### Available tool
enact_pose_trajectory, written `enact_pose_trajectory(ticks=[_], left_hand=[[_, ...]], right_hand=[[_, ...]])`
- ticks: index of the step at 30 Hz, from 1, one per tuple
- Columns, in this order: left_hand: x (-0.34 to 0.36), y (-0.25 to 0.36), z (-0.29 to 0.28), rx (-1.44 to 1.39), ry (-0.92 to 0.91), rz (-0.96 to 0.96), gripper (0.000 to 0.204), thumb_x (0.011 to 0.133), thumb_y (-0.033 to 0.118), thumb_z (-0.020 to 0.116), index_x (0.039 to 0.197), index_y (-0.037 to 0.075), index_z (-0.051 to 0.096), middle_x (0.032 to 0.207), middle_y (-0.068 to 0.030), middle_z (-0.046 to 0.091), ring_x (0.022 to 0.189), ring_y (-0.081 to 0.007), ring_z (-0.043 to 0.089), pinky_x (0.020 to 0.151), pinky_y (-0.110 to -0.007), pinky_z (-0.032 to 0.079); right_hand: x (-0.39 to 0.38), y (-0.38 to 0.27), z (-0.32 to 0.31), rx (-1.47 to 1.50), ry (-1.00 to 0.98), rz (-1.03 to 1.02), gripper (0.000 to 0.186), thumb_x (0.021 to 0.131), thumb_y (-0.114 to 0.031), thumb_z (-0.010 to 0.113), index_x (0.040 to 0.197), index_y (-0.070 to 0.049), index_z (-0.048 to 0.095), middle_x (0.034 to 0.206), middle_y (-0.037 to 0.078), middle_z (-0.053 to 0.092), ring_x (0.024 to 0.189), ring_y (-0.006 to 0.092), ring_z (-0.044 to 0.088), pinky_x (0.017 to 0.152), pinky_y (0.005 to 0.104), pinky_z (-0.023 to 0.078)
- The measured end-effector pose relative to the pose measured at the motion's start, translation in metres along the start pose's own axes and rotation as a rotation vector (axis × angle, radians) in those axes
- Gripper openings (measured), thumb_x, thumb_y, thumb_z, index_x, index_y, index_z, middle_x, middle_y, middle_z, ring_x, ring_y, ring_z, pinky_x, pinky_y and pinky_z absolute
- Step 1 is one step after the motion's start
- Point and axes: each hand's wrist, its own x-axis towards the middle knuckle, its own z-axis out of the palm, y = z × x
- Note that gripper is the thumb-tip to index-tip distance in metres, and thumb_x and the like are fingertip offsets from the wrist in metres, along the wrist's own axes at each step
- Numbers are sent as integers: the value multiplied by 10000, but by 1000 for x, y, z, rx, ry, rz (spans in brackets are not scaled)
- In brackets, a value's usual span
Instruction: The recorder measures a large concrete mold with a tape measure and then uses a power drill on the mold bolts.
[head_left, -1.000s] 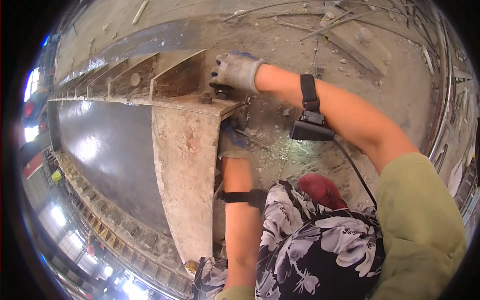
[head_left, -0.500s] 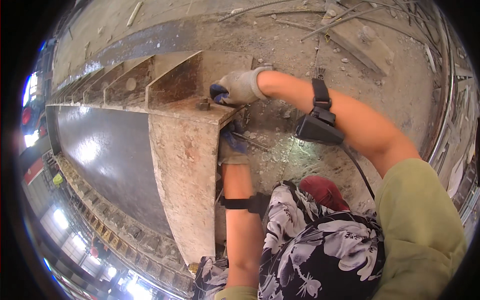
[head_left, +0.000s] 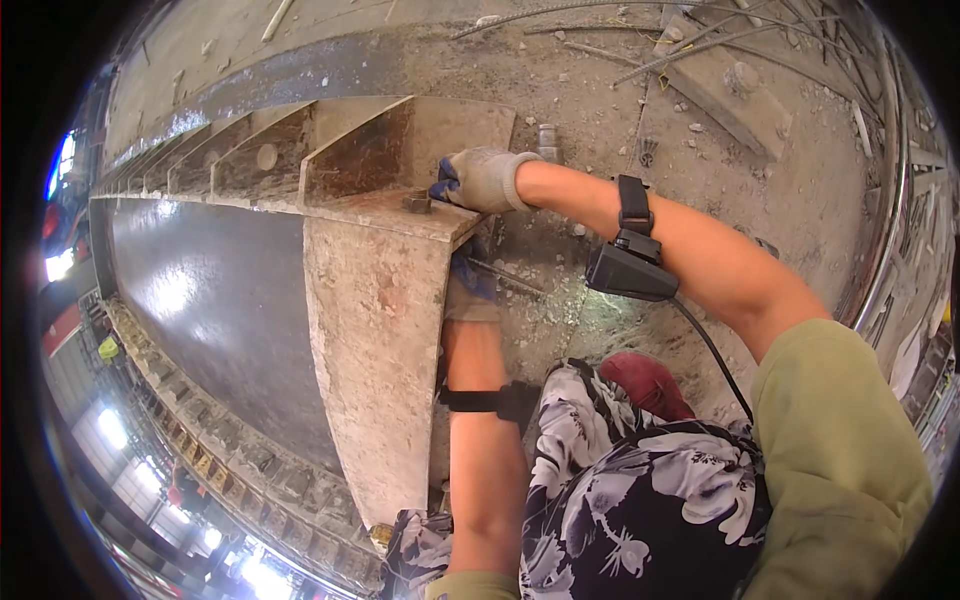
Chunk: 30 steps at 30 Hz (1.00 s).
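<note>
My right hand (head_left: 482,178), in a grey and blue glove, rests on the top edge of a rusty steel flange plate (head_left: 372,330). Its fingertips pinch a dark nut (head_left: 416,202) that sits on that plate. My left hand (head_left: 470,288), also gloved, is tucked under the plate's right edge directly below the nut. Its fingers are partly hidden, and a thin metal tool (head_left: 512,279) sticks out from it to the right. Both forearms wear black straps, and a black box (head_left: 630,270) with a cable hangs from the right one.
The flange belongs to a large dark steel panel (head_left: 215,300) with a row of rusty ribs (head_left: 260,155) running left. Dusty concrete ground with rubble, steel rods (head_left: 700,40) and a plank lies beyond. My knee in flowered cloth and a red shoe (head_left: 650,385) are below.
My right hand has come down a little onto the plate's top edge and closed its fingertips on the nut. The left hand stays under the plate.
</note>
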Motion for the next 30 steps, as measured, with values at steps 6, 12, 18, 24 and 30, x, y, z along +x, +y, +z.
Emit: enact_pose_trajectory(ticks=[6,12,18,24,30], left_hand=[[-20,-4,19,197,20,55,412,1041,291,337,1354,62,476,1341,-103,532,1198,-227,521,1018,-363,429],[-71,-50,-9,1136,-226,450,399,1035,323,339,1300,82,513,1329,-89,556,1137,-223,572,945,-348,487],[-110,-63,-20,721,-504,488,349,1037,291,413,1302,90,519,1266,-74,590,1116,-189,580,949,-314,473],[-156,-43,-10,299,-329,59,387,1029,311,481,1335,74,488,1239,-75,583,1060,-151,595,865,-266,511],[-194,-26,2,365,-377,137,454,1010,250,544,1412,61,447,1170,-59,599,972,-91,580,803,-238,502]], right_hand=[[-32,5,1,155,223,-101,379,929,-349,548,1116,-29,625,1087,242,646,1038,402,610,883,454,482],[-136,-4,17,-59,459,-32,393,884,-280,626,1196,-52,552,1164,225,589,1044,408,586,907,464,480],[-193,-6,39,-214,264,-41,476,848,-262,661,1254,-63,515,1213,197,574,1107,398,558,967,447,453],[-196,4,27,-136,163,-116,397,847,-241,650,1174,-56,521,1157,169,609,1066,381,584,903,455,475],[-203,-7,14,-203,357,-395,378,849,-257,650,1155,-67,534,1027,166,654,989,368,622,870,445,489]])
